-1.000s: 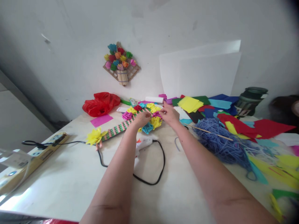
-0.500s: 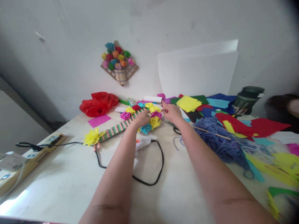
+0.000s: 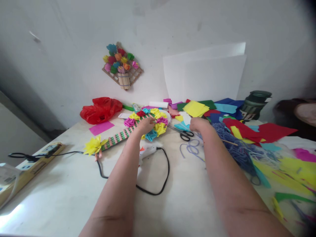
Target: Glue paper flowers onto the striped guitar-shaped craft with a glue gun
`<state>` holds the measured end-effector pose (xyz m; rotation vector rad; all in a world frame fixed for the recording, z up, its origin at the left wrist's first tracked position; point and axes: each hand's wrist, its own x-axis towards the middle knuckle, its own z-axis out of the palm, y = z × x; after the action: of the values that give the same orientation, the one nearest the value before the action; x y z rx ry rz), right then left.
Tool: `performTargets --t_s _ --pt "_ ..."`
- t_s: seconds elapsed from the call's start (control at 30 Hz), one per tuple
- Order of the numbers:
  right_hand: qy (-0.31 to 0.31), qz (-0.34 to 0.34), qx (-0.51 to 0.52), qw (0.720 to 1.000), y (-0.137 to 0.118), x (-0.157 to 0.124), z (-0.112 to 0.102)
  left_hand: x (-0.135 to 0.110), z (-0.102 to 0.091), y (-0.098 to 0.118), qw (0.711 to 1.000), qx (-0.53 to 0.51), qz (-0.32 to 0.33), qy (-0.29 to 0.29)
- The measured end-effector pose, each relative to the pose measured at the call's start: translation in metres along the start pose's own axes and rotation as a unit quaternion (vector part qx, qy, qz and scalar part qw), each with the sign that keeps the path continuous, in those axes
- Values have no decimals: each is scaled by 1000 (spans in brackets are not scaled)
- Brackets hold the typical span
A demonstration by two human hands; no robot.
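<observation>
A guitar-shaped craft (image 3: 117,141) lies on the table, with a green and pink striped neck and strings along it. Crumpled paper flowers (image 3: 161,128) in yellow, pink and blue ring its body. My left hand (image 3: 146,125) is on the body of the guitar, fingers curled onto it and partly hidden. My right hand (image 3: 199,125) is at the paper scraps beside the purple yarn, fingers bent down and closed; whatever they hold is hidden. Just left of it lie black-handled scissors (image 3: 187,135) and a light blue paper piece (image 3: 181,126). A white glue gun (image 3: 148,151) lies below my left hand.
A power strip (image 3: 32,161) runs along the left edge, and a black cord (image 3: 169,168) loops across the table. At the back left is a red plastic bag (image 3: 101,110). Coloured paper (image 3: 196,108), tangled yarn (image 3: 232,148) and a dark green jar (image 3: 255,105) fill the right side.
My right hand has moved right, away from the guitar's body to the paper scraps by the yarn. The scissors' handles now show fully. My left hand stays on the guitar.
</observation>
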<state>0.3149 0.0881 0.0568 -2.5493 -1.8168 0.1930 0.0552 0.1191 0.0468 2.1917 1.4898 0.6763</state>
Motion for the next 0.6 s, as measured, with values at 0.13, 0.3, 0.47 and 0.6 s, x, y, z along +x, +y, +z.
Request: performTargets --t_s 0.13,0.3,0.47,0.6 --pt "-9 1 -14 1000 -2 -1 6 -5 -4 10 997 70 18 1" --pt "27 6 -14 1000 0 -4 3 -10 -6 24 988 146 32 39" --pt "-17 41 -39 998 8 -7 5 -14 0 32 976 208 38 59" --pt "-11 39 -43 998 9 -6 12 -14 0 33 973 221 36 55"
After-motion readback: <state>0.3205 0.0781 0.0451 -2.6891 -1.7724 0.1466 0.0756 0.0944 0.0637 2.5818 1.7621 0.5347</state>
